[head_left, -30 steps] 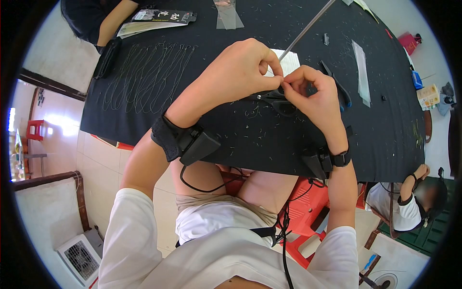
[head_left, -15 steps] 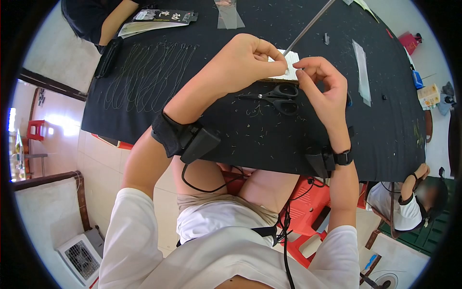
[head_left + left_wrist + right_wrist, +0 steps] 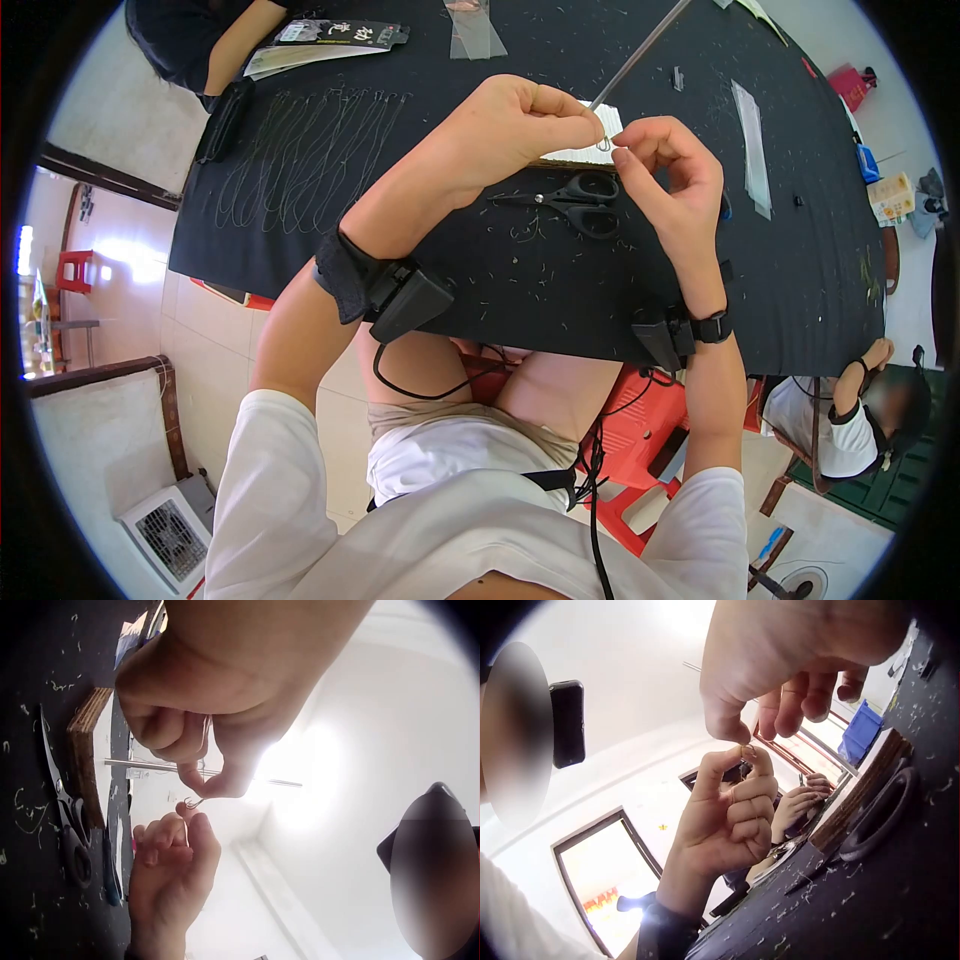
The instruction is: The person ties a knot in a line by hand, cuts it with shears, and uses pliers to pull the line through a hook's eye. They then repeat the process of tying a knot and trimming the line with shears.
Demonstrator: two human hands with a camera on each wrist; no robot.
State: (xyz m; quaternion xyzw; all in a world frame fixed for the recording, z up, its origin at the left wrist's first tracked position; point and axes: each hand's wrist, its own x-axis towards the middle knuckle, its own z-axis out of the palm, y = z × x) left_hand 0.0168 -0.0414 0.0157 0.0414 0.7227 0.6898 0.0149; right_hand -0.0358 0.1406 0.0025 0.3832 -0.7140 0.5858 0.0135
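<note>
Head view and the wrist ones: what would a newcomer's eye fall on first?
Probably the left hand pinching a tiny curved metal piece at its fingertips, with the right hand close beside it. Next, the long metal rod rising from the white-topped board behind the hands. Then the dark scissors just in front of that board, and the thin looped strands on the black cloth at left.

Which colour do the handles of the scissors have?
The scissors' handles look black; the head view shows them best.
</note>
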